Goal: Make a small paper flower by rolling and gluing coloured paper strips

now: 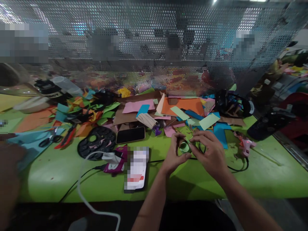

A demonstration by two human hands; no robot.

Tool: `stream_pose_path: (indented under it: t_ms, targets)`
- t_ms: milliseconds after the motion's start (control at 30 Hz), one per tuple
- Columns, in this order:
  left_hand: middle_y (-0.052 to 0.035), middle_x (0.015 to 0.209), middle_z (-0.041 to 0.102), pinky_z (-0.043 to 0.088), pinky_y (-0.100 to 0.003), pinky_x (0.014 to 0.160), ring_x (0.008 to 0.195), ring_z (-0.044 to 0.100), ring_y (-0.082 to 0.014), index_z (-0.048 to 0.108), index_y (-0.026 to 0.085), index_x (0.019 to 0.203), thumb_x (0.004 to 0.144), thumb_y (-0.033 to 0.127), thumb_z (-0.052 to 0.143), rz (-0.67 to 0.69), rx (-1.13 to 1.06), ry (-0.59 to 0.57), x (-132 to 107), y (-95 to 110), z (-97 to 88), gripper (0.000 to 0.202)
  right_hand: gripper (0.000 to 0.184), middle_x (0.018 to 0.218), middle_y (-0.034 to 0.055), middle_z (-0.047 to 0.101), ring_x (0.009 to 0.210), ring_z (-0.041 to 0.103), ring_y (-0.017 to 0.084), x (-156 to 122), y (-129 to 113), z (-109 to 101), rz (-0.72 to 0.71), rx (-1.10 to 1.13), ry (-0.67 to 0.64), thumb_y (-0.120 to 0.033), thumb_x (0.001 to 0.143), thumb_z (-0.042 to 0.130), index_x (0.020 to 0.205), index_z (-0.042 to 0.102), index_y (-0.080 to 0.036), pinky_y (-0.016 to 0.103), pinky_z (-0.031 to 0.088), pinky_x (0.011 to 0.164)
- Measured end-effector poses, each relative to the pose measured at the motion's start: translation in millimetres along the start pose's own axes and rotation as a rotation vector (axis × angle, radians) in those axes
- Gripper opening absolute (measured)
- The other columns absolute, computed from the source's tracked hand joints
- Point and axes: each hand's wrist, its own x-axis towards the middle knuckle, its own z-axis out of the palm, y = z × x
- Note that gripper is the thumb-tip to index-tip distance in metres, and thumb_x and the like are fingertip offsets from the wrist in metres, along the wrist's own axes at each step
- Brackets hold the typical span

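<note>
Curled light green paper (pixel 184 147) is held between my two hands above the green tabletop (pixel 183 189). My left hand (pixel 176 152) closes round the curl's left side, its thumb and fingers pressed to it. From the right, my right hand (pixel 210 154) pinches the same paper with the fingertips. The fingers partly hide the paper's full shape. Beyond the hands lie light green paper pieces (pixel 209 121) and blue paper (pixel 220 134). A pink glue gun (pixel 247 146) rests to the right of my right hand, its black cord running behind my hands.
Left of my hands lie a dark-screened phone (pixel 130 135), a lit phone (pixel 138 168), a purple power strip (pixel 115 163) and a black palette (pixel 96 144). Scissors (pixel 50 139) lie farther left, near another person's arm (pixel 9 170). A dark tumbler (pixel 269 123) stands right. Perforated metal (pixel 149 41) rises behind.
</note>
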Motion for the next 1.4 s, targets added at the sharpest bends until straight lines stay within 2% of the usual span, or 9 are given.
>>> stream_pose_path:
  t_ms: [133, 267, 567, 700, 833, 1167, 1400]
  targets:
    - [-0.0041, 0.110, 0.042, 0.038, -0.034, 0.093, 0.104, 0.044, -0.0225, 0.041, 0.024, 0.117, 0.068, 0.061, 0.075, -0.003, -0.003, -0.004, 0.0, -1.6, -0.5, 0.071, 0.008, 0.090, 0.0057, 0.069, 0.090, 0.065, 0.020, 1.6, -4.1, -0.4, -0.039, -0.019, 0.010, -0.016, 0.088, 0.063, 0.086, 0.069, -0.021, 0.033, 0.051, 0.081]
    - [-0.0039, 0.110, 0.042, 0.039, -0.033, 0.091, 0.102, 0.044, -0.0220, 0.042, 0.023, 0.116, 0.069, 0.061, 0.074, 0.005, 0.008, -0.005, 0.8, 1.5, -0.3, 0.069, 0.010, 0.087, 0.0047, 0.070, 0.087, 0.064, 0.021, 5.0, -7.6, -3.6, -0.083, -0.083, -0.041, -0.014, 0.087, 0.063, 0.085, 0.069, -0.021, 0.033, 0.049, 0.078]
    - [-0.0031, 0.104, 0.042, 0.038, -0.033, 0.087, 0.097, 0.044, -0.0211, 0.041, 0.023, 0.114, 0.069, 0.064, 0.073, 0.025, 0.054, 0.000, 0.0, 2.9, 0.8, 0.069, 0.011, 0.081, 0.0032, 0.069, 0.080, 0.061, 0.021, 12.2, -13.3, -11.7, -0.188, -0.389, -0.172, -0.016, 0.089, 0.063, 0.080, 0.069, -0.019, 0.032, 0.038, 0.070]
    - [-0.0037, 0.106, 0.042, 0.038, -0.034, 0.088, 0.099, 0.045, -0.0224, 0.041, 0.022, 0.114, 0.068, 0.067, 0.072, 0.026, 0.062, 0.002, 0.6, 3.3, 1.8, 0.071, 0.010, 0.079, 0.0032, 0.066, 0.078, 0.059, 0.021, 16.7, -19.9, -16.6, -0.247, -0.521, -0.267, -0.012, 0.087, 0.063, 0.082, 0.069, -0.018, 0.033, 0.032, 0.068]
    - [-0.0040, 0.107, 0.042, 0.039, -0.035, 0.090, 0.100, 0.044, -0.0226, 0.042, 0.022, 0.114, 0.068, 0.069, 0.071, 0.029, 0.070, 0.013, 1.0, 6.1, 2.4, 0.072, 0.014, 0.077, 0.0034, 0.066, 0.076, 0.058, 0.021, 18.2, -25.2, -17.8, -0.269, -0.601, -0.288, -0.007, 0.085, 0.061, 0.081, 0.066, -0.019, 0.034, 0.030, 0.067]
    - [-0.0056, 0.111, 0.041, 0.038, -0.037, 0.097, 0.110, 0.044, -0.0250, 0.041, 0.023, 0.114, 0.071, 0.063, 0.073, 0.031, 0.068, 0.001, 1.7, 5.2, 4.4, 0.067, 0.016, 0.077, 0.0051, 0.068, 0.074, 0.060, 0.021, 22.5, -29.8, -17.8, -0.294, -0.659, -0.330, -0.003, 0.079, 0.062, 0.076, 0.064, -0.018, 0.034, 0.031, 0.065]
    - [-0.0053, 0.111, 0.043, 0.039, -0.038, 0.099, 0.109, 0.045, -0.0244, 0.040, 0.023, 0.114, 0.071, 0.060, 0.074, 0.031, 0.032, -0.021, 2.2, -0.4, 5.3, 0.066, 0.017, 0.085, 0.0062, 0.072, 0.080, 0.063, 0.023, 25.7, -30.3, -16.5, -0.292, -0.678, -0.413, -0.002, 0.080, 0.062, 0.085, 0.066, -0.018, 0.034, 0.035, 0.067]
